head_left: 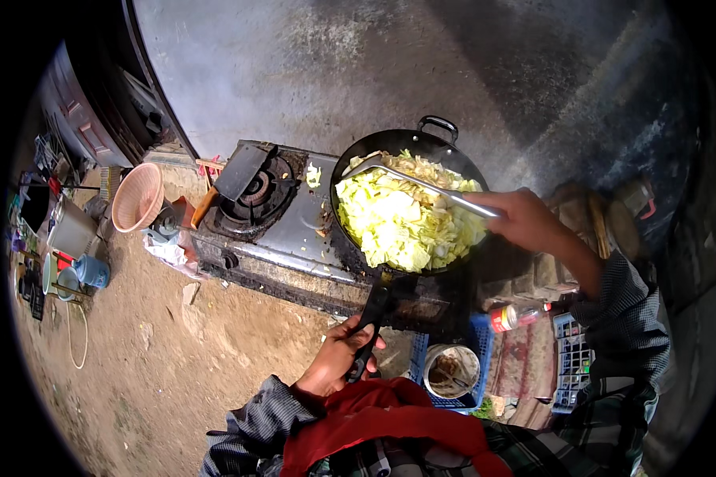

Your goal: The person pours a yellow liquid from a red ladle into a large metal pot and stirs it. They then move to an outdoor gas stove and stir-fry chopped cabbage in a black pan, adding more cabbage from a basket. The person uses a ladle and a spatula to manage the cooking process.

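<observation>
We have the wok (386, 143) at the right end of the stove (290, 246), with chopped cabbage (398, 226) heaped in it. Our left hand (336, 359) grips the long handle (376, 306) on the near side of the wok, its fingers wrapped around the lower part; the wok and the cabbage lie beyond those fingers, well apart from them. Our right hand (529, 222) is at the right side of the wok, its fingers clenched around the end of the metal spatula (437, 188). The spatula runs left from them across the top of the cabbage, its head at the far left of the heap. The cabbage lies just left of the right fingers; we cannot tell whether they touch the rim. A small loop (440, 126) stands on the far rim.

Left of the wok, some cabbage scraps (313, 176) lie on the stove, and beyond them a cleaver (243, 171) rests partly over the burner (256, 195). A pink basket (138, 197) is farther left. Below the wok, to the right of our left hand, a white tub (468, 359) sits in a blue crate (481, 350), near a bottle (517, 316).
</observation>
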